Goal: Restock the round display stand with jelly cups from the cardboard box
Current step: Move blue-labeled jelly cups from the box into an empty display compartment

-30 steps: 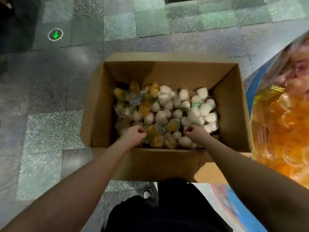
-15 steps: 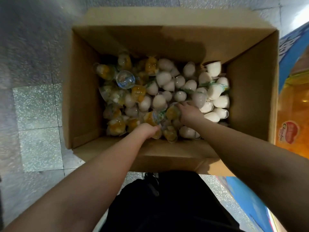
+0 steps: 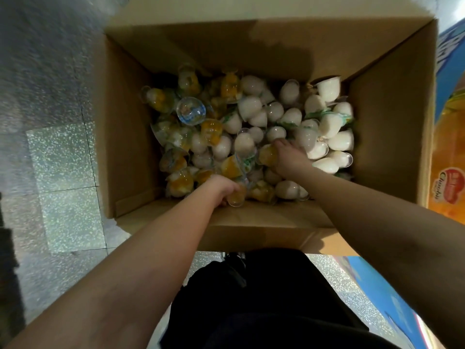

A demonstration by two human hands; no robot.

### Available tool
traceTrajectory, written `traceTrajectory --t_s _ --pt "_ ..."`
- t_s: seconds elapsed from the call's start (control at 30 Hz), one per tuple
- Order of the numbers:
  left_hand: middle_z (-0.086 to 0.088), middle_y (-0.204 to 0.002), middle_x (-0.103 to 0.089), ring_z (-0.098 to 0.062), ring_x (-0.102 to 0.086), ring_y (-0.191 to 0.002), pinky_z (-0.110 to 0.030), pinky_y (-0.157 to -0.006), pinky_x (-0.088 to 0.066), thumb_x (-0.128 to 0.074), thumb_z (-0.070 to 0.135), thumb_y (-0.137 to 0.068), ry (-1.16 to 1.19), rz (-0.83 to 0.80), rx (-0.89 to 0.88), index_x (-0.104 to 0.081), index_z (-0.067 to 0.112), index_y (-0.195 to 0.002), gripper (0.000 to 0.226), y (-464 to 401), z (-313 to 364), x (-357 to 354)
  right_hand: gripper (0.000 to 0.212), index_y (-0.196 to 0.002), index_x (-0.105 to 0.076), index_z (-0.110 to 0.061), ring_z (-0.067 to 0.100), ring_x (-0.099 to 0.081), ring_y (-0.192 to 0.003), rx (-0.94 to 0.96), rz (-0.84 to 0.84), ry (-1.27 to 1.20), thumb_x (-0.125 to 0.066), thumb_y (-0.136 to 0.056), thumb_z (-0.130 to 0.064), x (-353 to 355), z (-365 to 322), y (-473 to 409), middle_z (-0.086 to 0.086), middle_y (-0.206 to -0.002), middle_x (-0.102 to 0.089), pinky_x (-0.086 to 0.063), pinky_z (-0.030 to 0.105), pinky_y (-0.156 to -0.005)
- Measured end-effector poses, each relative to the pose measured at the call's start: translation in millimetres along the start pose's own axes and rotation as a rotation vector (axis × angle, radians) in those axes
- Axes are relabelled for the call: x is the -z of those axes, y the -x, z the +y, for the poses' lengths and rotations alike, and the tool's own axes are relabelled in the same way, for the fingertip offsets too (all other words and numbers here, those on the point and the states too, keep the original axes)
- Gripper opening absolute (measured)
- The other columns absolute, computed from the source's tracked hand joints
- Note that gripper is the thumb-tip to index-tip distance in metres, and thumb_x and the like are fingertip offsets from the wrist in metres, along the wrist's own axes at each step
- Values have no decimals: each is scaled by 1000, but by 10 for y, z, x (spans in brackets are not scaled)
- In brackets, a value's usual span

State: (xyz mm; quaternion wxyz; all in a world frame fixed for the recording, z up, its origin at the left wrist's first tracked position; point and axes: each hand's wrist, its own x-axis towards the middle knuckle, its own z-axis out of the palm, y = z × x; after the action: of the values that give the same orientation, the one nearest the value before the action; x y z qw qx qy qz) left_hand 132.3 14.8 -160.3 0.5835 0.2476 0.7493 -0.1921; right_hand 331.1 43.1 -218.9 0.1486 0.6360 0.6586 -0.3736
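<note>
Cardboard box [image 3: 125, 147] sits open on the floor, its jelly cups [image 3: 251, 127] heaped directly below both hands. Left hand [image 3: 221, 190] curls round an orange cup [image 3: 236, 197] at the near wall. Right hand [image 3: 286, 157], deeper in the pile, grips another orange cup [image 3: 266, 154]. Display stand [image 3: 448, 152] rises beyond the box's right wall, so the right hand is nearer it.

Both hands [image 3: 221, 188] [image 3: 286, 157] down, fingers curled

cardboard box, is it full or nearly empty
Partly full. Jelly cups cover the floor of the cardboard box in a loose heap, but the bare inner walls rise well above them.
</note>
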Motion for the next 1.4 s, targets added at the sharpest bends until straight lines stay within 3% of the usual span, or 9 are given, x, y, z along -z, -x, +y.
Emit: traceTrajectory --t_s 0.2,0.4,0.53,0.67,0.73,0.83,0.97,1.23,1.4 --pt "-11 -101 -69 -25 -69 -90 -29 -60 -49 -73 33 -85 120 3 -85 -62 10 -106 32 223 -180 244 74 -141 -42 -15 30 -50 -122 -142 70 -295 -75 -78 -37 289 22 419 10 -136 -51 -44 45 -100" --pt "-10 -103 -72 -21 -68 -94 -34 -82 -53 -67 22 -90 355 -176 -355 -63 5 -118 33 717 -373 484 58 -139 -46 -16 12 -55 -85 -186 135 -667 -67 -87 -32 447 -143 1017 5 -118 -59 -43 24 -62" --pt "-10 -111 -71 -24 -65 -100 -40 -97 -45 -59 14 -94 501 -283 -600 -59 2 -126 34 1115 -609 521 57 -143 -45 -26 19 -55 -103 -174 179 -955 -61 -91 -41 518 -349 1574 9 -130 -57 -44 32 -82" --pt "-13 -124 -66 -29 -61 -116 -40 -101 -46 -52 6 -95 540 -383 -813 -56 4 -128 33 1630 -825 485 50 -129 -47 -25 23 -58 -83 -116 255 -1072 -55 -89 -54 552 -569 2218 9 -112 -61 -46 34 -70" --pt "-11 -124 -66 -27 -62 -115 -39 -100 -46 -57 7 -92 558 -423 -899 -55 4 -130 39 1877 -949 429 60 -122 -54 -22 32 -62 -103 -81 312 -1217 -62 -76 -61 538 -701 2570 5 -119 -60 -53 50 -89" --pt "-7 -117 -68 -22 -62 -107 -33 -93 -47 -66 8 -83 514 -459 -1008 -56 5 -130 48 2213 -1138 297 65 -116 -59 -26 33 -60 -112 -12 311 -1379 -66 -64 -65 474 -833 3051 10 -129 -61 -45 52 -103" --pt "-1 -102 -70 -17 -66 -94 -25 -77 -53 -66 4 -82 360 -411 -1122 -51 5 -129 49 2617 -1304 24 36 -119 -58 -13 17 -67 -74 58 336 -1569 -53 -95 -40 344 -855 3707 8 -92 -74 -44 30 -70" --pt "-8 -125 -64 -25 -58 -122 -47 -112 -37 -74 -5 -71 213 -458 -1256 -48 13 -130 67 3378 -1434 -795 53 -122 -62 -16 14 -65 -74 17 628 -1691 -43 -95 -58 113 -572 4987 6 -97 -71 -44 28 -63" --pt "1 -121 -64 -6 -62 -109 -21 -86 -50 -69 -1 -84 -51 -461 -1411 -37 11 -141 66 3771 -1479 -1546 66 -129 -53 -6 19 -65 -80 113 795 -1746 -69 -82 -50 -248 -209 5760 13 -105 -67 -46 26 -57"
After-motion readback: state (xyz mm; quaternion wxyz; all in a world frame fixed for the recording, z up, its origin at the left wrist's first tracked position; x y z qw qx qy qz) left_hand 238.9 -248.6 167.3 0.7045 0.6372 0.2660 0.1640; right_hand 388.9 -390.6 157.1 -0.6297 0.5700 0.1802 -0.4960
